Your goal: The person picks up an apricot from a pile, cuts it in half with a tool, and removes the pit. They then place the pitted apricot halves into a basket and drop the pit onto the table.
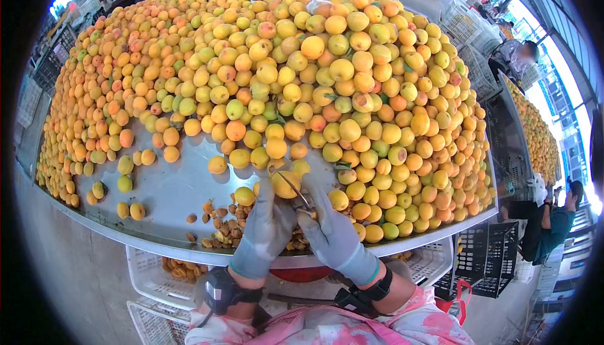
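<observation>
My gloved left hand (265,222) is closed around a yellow apricot (286,184) above the metal table's front part. In my gloved right hand (328,222) is a small knife (296,189), its thin curved blade lying against the apricot. The knife's handle is mostly hidden by my fingers. Just left of and below my hands lie several brown apricot pits (229,226) in a loose pile. Whole apricots (384,175) crowd close to my right hand, and one yellow apricot (244,196) rests beside my left hand.
A large heap of apricots (207,49) covers much of the metal table (163,184). Below its front edge stand a white crate (151,279) with apricot halves and black crates (497,250). Other people (553,222) are at the right, near another fruit-covered table (535,131).
</observation>
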`<act>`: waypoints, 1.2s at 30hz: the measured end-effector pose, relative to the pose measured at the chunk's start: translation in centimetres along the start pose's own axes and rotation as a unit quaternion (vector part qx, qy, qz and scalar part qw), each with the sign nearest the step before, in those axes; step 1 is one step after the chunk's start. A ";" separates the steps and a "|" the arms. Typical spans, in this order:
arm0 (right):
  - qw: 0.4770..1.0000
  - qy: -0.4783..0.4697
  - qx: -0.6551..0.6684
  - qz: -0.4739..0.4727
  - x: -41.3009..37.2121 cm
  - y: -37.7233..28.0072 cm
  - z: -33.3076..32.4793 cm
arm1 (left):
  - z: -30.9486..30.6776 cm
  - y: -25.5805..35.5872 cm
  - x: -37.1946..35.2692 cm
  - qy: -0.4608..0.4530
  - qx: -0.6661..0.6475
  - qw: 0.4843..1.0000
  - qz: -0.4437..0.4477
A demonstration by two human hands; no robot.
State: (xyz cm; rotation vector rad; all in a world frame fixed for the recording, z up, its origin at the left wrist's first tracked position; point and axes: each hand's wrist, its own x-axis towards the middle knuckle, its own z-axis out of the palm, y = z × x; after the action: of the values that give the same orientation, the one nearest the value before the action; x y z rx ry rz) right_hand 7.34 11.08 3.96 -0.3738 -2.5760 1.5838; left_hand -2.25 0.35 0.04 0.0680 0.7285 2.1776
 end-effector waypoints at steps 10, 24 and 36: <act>0.995 0.050 -0.039 -0.073 0.5 1.0 0.3 | 0.3 -0.1 -0.3 -0.003 0.032 0.999 0.004; 0.994 0.010 -0.098 -0.040 -0.1 1.5 -0.5 | 0.5 0.1 -1.0 -0.011 0.224 0.974 0.042; 0.990 0.032 -0.077 -0.111 0.5 1.0 -0.9 | -0.4 0.3 -1.2 -0.004 0.174 0.985 0.006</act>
State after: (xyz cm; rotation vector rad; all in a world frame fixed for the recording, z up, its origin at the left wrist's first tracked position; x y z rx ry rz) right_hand 7.21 12.42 3.45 -0.1393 -2.5934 1.2844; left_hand -1.75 -0.89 0.10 0.2616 1.0983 2.0389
